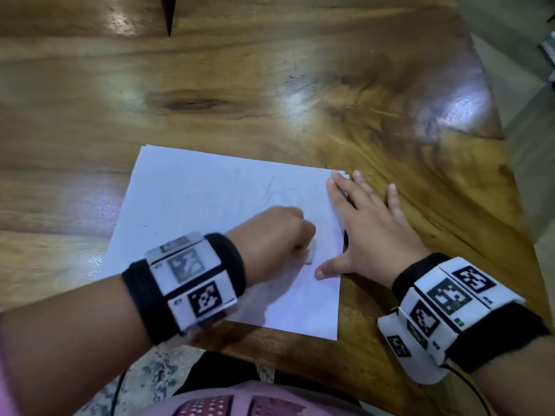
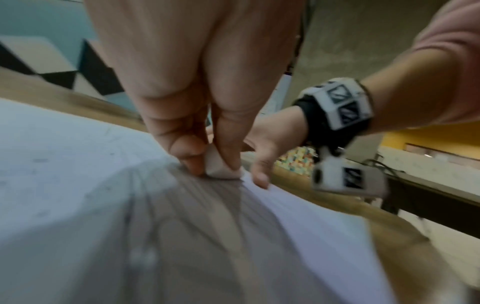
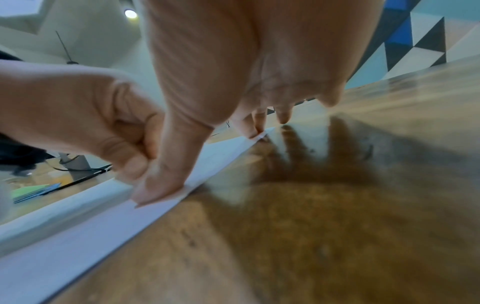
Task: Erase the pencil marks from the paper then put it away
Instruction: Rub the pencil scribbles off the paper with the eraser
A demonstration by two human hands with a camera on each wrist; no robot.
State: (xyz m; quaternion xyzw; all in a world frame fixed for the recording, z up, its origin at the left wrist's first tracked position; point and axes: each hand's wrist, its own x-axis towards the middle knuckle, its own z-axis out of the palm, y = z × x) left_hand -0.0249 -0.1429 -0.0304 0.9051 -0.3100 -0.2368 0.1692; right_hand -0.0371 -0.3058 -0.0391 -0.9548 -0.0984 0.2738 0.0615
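The paper [image 1: 210, 205], a white sheet with at least one more sheet showing under its far right corner, lies flat on the wooden table [image 1: 270, 85] near the front edge, turned a little out of square with it. Faint pencil marks [image 1: 277, 187] show on the sheet just beyond the knuckles of the left hand [image 1: 276, 232]. That hand is curled, thumb and fingers pinching a small pale eraser [image 2: 221, 166] whose lower end touches the paper; the left wrist view shows this plainly, though it is blurred. The right hand [image 1: 369, 232] lies flat with its fingers spread, straddling the sheet's right edge: the thumb and the forefinger press on the paper, while the other fingers rest on the bare wood beside it. Both wrists wear black bands carrying white blocks printed with black square patterns.
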